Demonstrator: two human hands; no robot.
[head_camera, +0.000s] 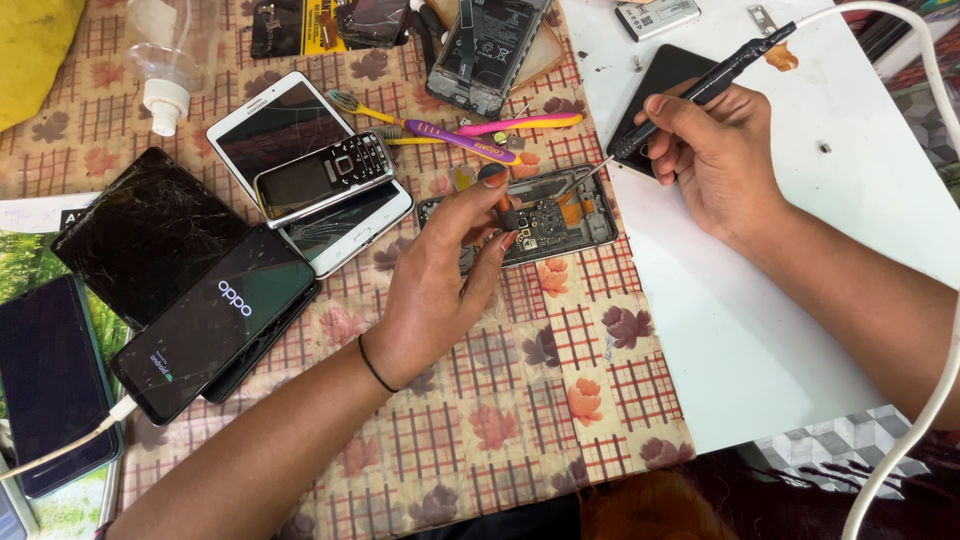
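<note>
Table (480, 440): covered by a leaf-patterned cloth, a white sheet to the right. Opened phone (545, 222): laid back-off at the cloth's right edge, circuit board exposed. Soldering iron (690, 100): gripped pen-fashion in the closed right hand (715, 160), tip brought onto the board. Left hand (440, 290): fingers pinched shut on a small dark part above the board. Best done with the tip kept steady.

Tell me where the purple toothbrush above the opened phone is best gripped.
Take the purple toothbrush at mid-handle, from above. It lies flat on the cloth, its handle bare there. Its tip nears the left hand, and a pink-handled toothbrush crosses close by.
</note>
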